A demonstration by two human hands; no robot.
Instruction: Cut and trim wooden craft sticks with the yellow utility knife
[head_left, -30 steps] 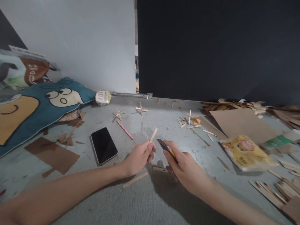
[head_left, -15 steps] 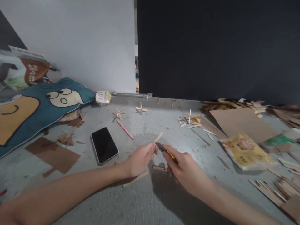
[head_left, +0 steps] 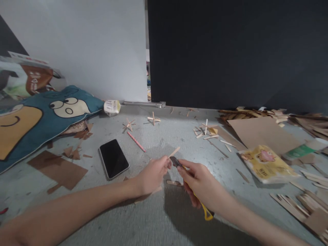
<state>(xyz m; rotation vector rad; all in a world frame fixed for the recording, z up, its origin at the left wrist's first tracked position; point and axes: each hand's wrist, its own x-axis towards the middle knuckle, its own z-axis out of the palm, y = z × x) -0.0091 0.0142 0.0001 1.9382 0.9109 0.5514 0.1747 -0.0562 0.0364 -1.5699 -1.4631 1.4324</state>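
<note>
Pinched in my left hand is a wooden craft stick, its far end pointing up and right. My right hand is closed around a yellow and black utility knife, whose dark front end lies right beside the left fingertips and the stick. Whether the blade touches the wood I cannot tell. Below the hands, another craft stick lies on the table. A further stick is mostly hidden beneath my left wrist.
A phone and a pink striped straw lie left of the hands. Small crossed-stick pieces stand behind. On the right are a yellow tissue pack, cardboard and several loose sticks. A blue cushion sits far left.
The knife has turned in my right hand, so its yellow tail now shows below the palm. My left hand has lowered slightly over the stick beneath it, still pinching its own stick.
</note>
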